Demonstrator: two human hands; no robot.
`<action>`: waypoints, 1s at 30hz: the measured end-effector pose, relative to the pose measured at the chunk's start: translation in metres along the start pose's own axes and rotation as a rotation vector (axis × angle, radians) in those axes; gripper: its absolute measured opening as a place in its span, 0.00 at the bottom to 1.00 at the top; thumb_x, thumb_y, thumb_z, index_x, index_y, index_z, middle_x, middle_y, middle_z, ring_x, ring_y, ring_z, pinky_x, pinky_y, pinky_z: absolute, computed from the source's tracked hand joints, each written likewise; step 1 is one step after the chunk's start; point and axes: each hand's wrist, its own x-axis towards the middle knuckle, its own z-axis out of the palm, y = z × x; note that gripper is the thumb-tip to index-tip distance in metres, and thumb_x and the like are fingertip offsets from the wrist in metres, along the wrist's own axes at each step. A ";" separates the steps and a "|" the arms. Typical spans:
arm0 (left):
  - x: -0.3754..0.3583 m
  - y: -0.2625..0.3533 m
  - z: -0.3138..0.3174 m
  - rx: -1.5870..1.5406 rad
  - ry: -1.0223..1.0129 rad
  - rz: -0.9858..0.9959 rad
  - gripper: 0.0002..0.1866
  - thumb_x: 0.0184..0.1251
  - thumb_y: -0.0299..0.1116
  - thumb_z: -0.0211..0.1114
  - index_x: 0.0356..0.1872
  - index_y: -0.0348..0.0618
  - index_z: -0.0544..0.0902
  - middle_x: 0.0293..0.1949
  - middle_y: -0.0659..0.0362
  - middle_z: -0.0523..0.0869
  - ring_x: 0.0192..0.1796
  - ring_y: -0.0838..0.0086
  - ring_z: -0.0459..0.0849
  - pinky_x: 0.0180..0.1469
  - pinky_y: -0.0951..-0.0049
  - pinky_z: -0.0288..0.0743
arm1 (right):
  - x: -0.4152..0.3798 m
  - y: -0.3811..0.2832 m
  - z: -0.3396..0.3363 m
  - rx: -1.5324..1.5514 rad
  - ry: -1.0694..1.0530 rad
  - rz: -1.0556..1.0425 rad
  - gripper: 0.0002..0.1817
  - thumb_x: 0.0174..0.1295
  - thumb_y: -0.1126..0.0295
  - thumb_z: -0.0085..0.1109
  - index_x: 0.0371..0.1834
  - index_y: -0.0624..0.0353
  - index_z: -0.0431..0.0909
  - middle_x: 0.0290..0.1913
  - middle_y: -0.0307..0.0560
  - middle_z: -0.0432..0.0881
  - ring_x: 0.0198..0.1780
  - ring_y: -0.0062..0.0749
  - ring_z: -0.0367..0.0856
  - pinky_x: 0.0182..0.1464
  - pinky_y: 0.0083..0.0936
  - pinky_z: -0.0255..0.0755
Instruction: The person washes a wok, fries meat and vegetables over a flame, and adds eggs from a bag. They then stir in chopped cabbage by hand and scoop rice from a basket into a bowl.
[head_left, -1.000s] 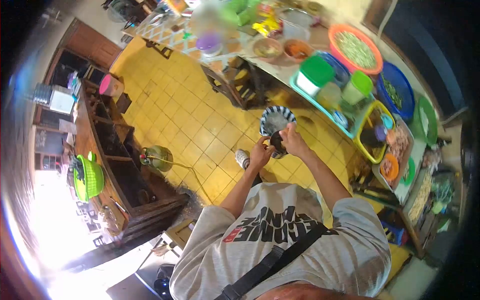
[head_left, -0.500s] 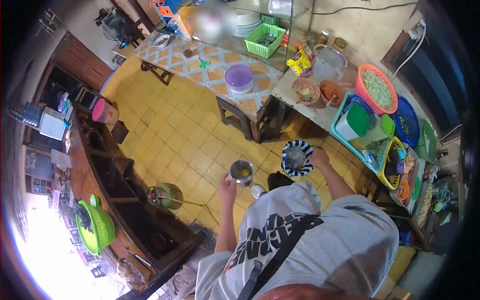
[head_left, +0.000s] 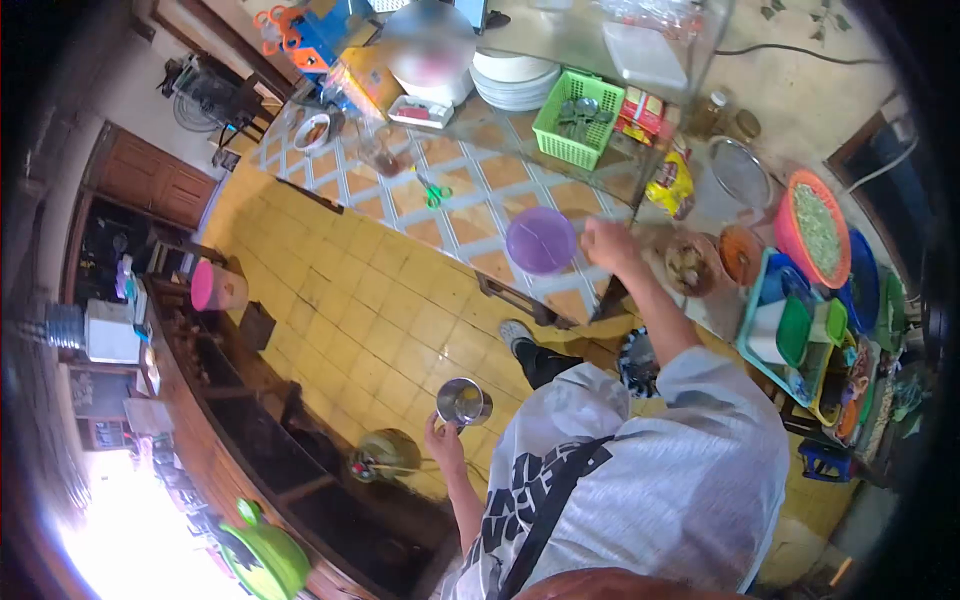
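Observation:
My left hand [head_left: 442, 440] is closed on a metal mug [head_left: 464, 402], held over the floor with a little yellowish content at its bottom. My right hand [head_left: 608, 243] is stretched out over the table corner, just right of a tub with a purple lid [head_left: 540, 241]. Its fingers look curled toward the lid's edge, but they are blurred and I cannot tell whether they grip anything. A black-and-white striped bin [head_left: 637, 362] stands below my right forearm, partly hidden by it.
The tiled table [head_left: 480, 170] bears green scissors [head_left: 434, 192], a green basket [head_left: 578, 118] of cutlery and stacked plates [head_left: 513, 80]. To the right are a clay bowl [head_left: 690, 264] and a coral colander [head_left: 813, 228] of shredded greens. A gas cylinder [head_left: 387, 455] stands by the wooden counter [head_left: 195, 425].
My right hand has left the striped bin and reached up to the purple lid. The mug stays in my left hand, slightly lower in view. I have moved closer to the table.

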 end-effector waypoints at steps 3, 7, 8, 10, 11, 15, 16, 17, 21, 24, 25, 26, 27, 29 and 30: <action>0.052 0.040 0.006 0.037 -0.007 0.084 0.22 0.51 0.20 0.54 0.51 0.29 0.70 0.16 0.66 0.71 0.20 0.87 0.64 0.21 0.83 0.56 | 0.125 -0.011 -0.030 0.141 0.500 -0.162 0.07 0.54 0.71 0.48 0.35 0.58 0.73 0.31 0.57 0.78 0.38 0.54 0.76 0.38 0.44 0.69; 0.102 0.100 0.016 0.096 -0.034 0.132 0.22 0.52 0.18 0.53 0.52 0.27 0.68 0.17 0.66 0.71 0.20 0.88 0.63 0.24 0.84 0.61 | 0.270 0.033 -0.023 -0.016 0.453 -0.083 0.08 0.52 0.72 0.51 0.35 0.60 0.76 0.33 0.56 0.79 0.37 0.50 0.78 0.38 0.41 0.71; 0.110 0.111 0.021 0.034 -0.009 0.140 0.22 0.52 0.18 0.52 0.52 0.27 0.68 0.18 0.65 0.72 0.21 0.87 0.64 0.26 0.84 0.62 | 0.288 0.035 -0.022 -0.196 0.252 0.017 0.09 0.50 0.72 0.52 0.35 0.60 0.76 0.35 0.56 0.79 0.40 0.49 0.78 0.40 0.39 0.72; 0.117 0.135 0.033 0.039 0.024 0.117 0.22 0.53 0.17 0.51 0.53 0.28 0.66 0.20 0.63 0.74 0.23 0.85 0.69 0.30 0.83 0.68 | 0.313 0.044 -0.014 -0.370 0.044 0.117 0.10 0.49 0.72 0.53 0.36 0.60 0.76 0.36 0.55 0.79 0.42 0.48 0.78 0.42 0.38 0.72; 0.122 0.141 0.035 0.027 0.027 0.088 0.22 0.54 0.17 0.51 0.53 0.28 0.66 0.21 0.61 0.76 0.25 0.84 0.71 0.33 0.81 0.70 | 0.316 0.047 -0.007 -0.266 0.127 0.204 0.12 0.49 0.73 0.53 0.38 0.61 0.76 0.39 0.55 0.79 0.44 0.48 0.77 0.44 0.38 0.72; 0.145 0.146 0.044 0.073 0.014 0.054 0.22 0.54 0.17 0.51 0.53 0.28 0.66 0.22 0.59 0.78 0.28 0.81 0.76 0.38 0.77 0.74 | 0.324 0.048 -0.005 -0.130 0.195 0.147 0.18 0.52 0.71 0.54 0.48 0.59 0.72 0.50 0.57 0.73 0.53 0.49 0.71 0.52 0.40 0.67; 0.148 0.147 0.046 0.094 0.006 0.037 0.22 0.54 0.17 0.51 0.53 0.28 0.66 0.22 0.58 0.78 0.28 0.80 0.76 0.38 0.77 0.74 | 0.320 0.045 -0.008 -0.132 0.258 0.009 0.20 0.52 0.70 0.55 0.50 0.57 0.70 0.54 0.57 0.70 0.55 0.49 0.69 0.54 0.40 0.65; 0.153 0.146 0.045 0.107 -0.007 0.028 0.22 0.54 0.17 0.51 0.53 0.28 0.66 0.22 0.58 0.78 0.28 0.80 0.76 0.38 0.77 0.74 | 0.324 0.051 0.002 -0.134 0.249 0.027 0.20 0.52 0.70 0.55 0.50 0.57 0.70 0.54 0.57 0.70 0.55 0.49 0.69 0.54 0.40 0.65; 0.170 0.147 0.064 0.133 -0.037 -0.015 0.21 0.54 0.17 0.51 0.53 0.28 0.66 0.22 0.59 0.77 0.27 0.80 0.76 0.37 0.76 0.74 | 0.329 0.047 -0.003 -0.302 0.185 -0.052 0.20 0.52 0.70 0.56 0.51 0.52 0.70 0.54 0.55 0.69 0.56 0.49 0.67 0.56 0.39 0.63; 0.183 0.141 0.079 0.009 -0.054 -0.012 0.21 0.55 0.18 0.52 0.52 0.29 0.66 0.21 0.61 0.76 0.26 0.81 0.74 0.35 0.77 0.72 | 0.349 0.079 0.016 -0.258 0.244 -0.180 0.16 0.51 0.73 0.54 0.46 0.54 0.73 0.49 0.55 0.72 0.53 0.49 0.69 0.54 0.39 0.64; 0.186 0.139 0.084 -0.042 -0.062 0.005 0.20 0.56 0.18 0.52 0.52 0.29 0.67 0.20 0.62 0.74 0.24 0.82 0.72 0.33 0.79 0.71 | 0.359 0.096 0.028 -0.234 0.325 -0.299 0.13 0.51 0.74 0.53 0.42 0.55 0.75 0.46 0.54 0.75 0.50 0.48 0.71 0.53 0.38 0.65; 0.188 0.143 0.092 -0.036 -0.063 -0.003 0.20 0.56 0.18 0.52 0.52 0.29 0.67 0.20 0.62 0.74 0.24 0.82 0.72 0.33 0.79 0.71 | 0.356 0.091 0.020 -0.234 0.316 -0.294 0.13 0.51 0.74 0.53 0.42 0.55 0.75 0.46 0.54 0.75 0.50 0.48 0.71 0.53 0.38 0.65; 0.189 0.149 0.103 0.008 -0.070 0.008 0.20 0.56 0.19 0.53 0.52 0.29 0.67 0.19 0.65 0.72 0.23 0.85 0.68 0.30 0.81 0.67 | 0.345 0.074 0.000 -0.237 0.323 -0.280 0.12 0.50 0.75 0.52 0.39 0.55 0.76 0.42 0.53 0.76 0.48 0.48 0.73 0.50 0.38 0.67; 0.190 0.161 0.119 0.070 -0.073 0.005 0.19 0.57 0.20 0.53 0.52 0.30 0.67 0.17 0.67 0.70 0.21 0.87 0.65 0.27 0.84 0.63 | 0.342 0.069 -0.010 -0.233 0.310 -0.260 0.10 0.50 0.76 0.51 0.36 0.56 0.77 0.39 0.53 0.77 0.45 0.47 0.74 0.48 0.38 0.68; 0.191 0.167 0.124 0.136 -0.102 0.000 0.19 0.57 0.20 0.54 0.52 0.30 0.68 0.16 0.68 0.68 0.20 0.88 0.62 0.25 0.84 0.58 | 0.347 0.073 -0.008 -0.111 0.288 -0.145 0.10 0.51 0.75 0.50 0.36 0.56 0.77 0.39 0.52 0.78 0.43 0.47 0.75 0.45 0.37 0.68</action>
